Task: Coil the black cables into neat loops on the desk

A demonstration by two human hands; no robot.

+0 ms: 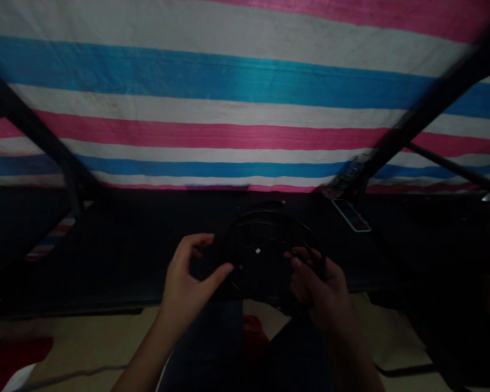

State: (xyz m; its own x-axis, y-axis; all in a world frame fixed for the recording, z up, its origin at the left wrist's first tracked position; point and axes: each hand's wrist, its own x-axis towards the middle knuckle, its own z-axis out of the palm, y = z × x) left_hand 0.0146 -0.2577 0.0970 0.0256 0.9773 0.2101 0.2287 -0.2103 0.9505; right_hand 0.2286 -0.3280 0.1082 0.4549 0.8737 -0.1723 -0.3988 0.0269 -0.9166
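A looped black cable (pixel 269 220) is in front of me, over the near part of the dark table. My right hand (pixel 316 277) is closed around the right side of the loops. To the left of the coil, my left hand (pixel 194 272) is open, its thumb and fingers spread apart with nothing between them. A small pale connector (pixel 257 251) shows inside the loops. More dark cable appears to lie behind the coil, but dim light hides where one strand ends and another begins.
The black table (pixel 139 245) runs across the view. A phone (pixel 351 215) lies at the right, near a clear plastic bottle (pixel 345 177). Dark slanted frame bars (pixel 28 120) stand on both sides before a striped sheet (pixel 228 136). My legs are below the table edge.
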